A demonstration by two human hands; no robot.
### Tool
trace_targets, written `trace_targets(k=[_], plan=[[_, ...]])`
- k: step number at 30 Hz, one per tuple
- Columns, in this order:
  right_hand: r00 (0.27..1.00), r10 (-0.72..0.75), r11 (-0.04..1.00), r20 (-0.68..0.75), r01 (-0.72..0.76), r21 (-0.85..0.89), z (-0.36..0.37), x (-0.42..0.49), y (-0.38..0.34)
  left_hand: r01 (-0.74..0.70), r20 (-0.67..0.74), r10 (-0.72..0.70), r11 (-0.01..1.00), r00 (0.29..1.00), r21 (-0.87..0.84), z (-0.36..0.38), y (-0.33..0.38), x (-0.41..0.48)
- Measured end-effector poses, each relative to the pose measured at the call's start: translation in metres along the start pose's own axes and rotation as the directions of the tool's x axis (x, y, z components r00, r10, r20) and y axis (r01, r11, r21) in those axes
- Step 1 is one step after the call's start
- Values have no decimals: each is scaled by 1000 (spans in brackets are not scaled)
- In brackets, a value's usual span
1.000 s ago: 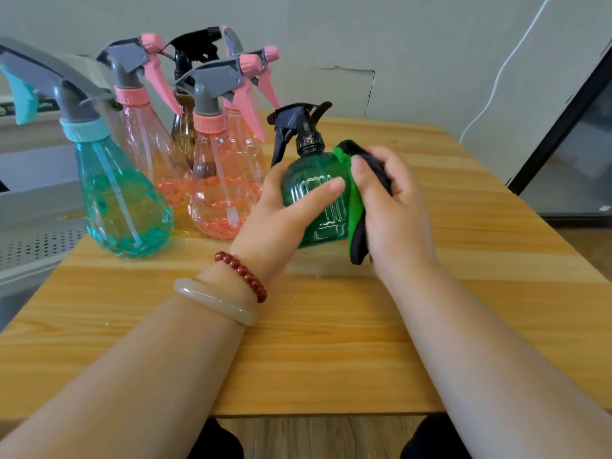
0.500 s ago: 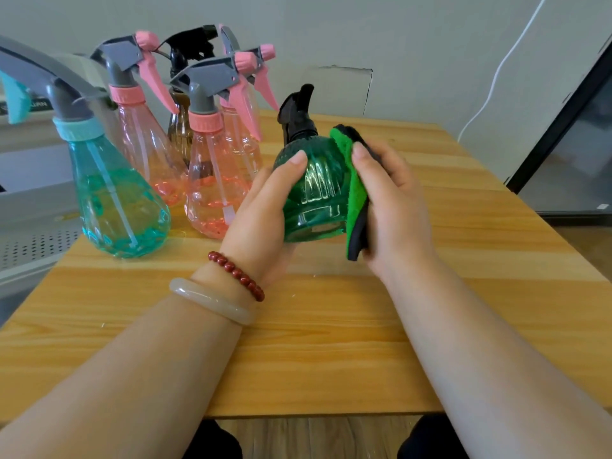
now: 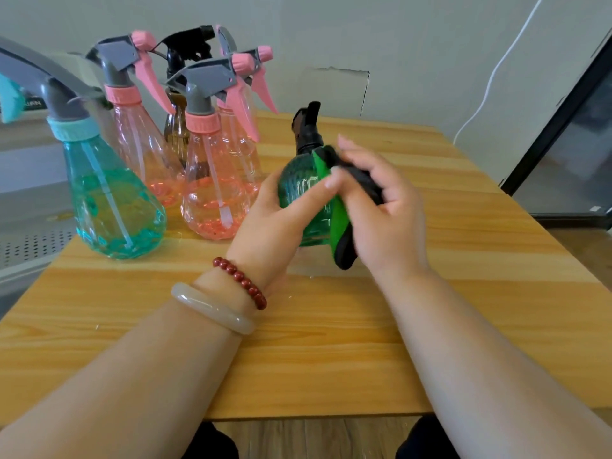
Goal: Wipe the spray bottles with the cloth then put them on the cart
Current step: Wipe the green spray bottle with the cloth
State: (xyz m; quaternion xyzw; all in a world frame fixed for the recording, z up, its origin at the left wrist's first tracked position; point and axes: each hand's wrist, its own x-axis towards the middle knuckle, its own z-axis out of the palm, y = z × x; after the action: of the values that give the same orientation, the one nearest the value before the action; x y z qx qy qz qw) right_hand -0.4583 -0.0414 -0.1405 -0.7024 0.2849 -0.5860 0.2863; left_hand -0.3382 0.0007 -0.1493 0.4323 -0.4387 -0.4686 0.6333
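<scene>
A small green spray bottle [image 3: 299, 193] with a black trigger head is lifted just above the wooden table [image 3: 331, 326]. My left hand [image 3: 275, 223] grips its round body from the left. My right hand [image 3: 384, 207] holds a green and black cloth [image 3: 341, 226] against the bottle's right side. To the left stand a teal bottle [image 3: 112, 200], three pink bottles [image 3: 212, 193] and, behind them, a brown bottle [image 3: 177, 130] with a black head.
A grey perforated cart shelf [image 3: 29, 240] lies beside the table's left edge. A white cable [image 3: 490, 77] hangs down the wall at the back right. A dark glass door frame [image 3: 563, 127] stands at the right.
The green bottle was lifted off the table and turned in my left hand, its trigger head now pointing away. My right hand slid the cloth over the bottle's side.
</scene>
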Motion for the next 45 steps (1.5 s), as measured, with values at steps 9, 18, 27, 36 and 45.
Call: trace_targets(k=[9,18,27,36,45], plan=[[980,-184,982,73,186,-20,-5,-2,-1,-34,-42,29,992,999,-119,-1,-1,3],[891,445,795,87,-438,420,1,8,-2,-28,10,30,992,1000,-124,-4,2,3],[995,-32,999,91,33,-4,-1,-1,3,-25,52,30,995,998,-101,-6,3,0],[845,500,690,190,-521,502,-3,10,-1,-110,-92,119,989,989,94,1,5,-2],[995,-22,982,101,41,-186,4,0,-7,-38,-101,51,991,994,128,-1,-1,3]])
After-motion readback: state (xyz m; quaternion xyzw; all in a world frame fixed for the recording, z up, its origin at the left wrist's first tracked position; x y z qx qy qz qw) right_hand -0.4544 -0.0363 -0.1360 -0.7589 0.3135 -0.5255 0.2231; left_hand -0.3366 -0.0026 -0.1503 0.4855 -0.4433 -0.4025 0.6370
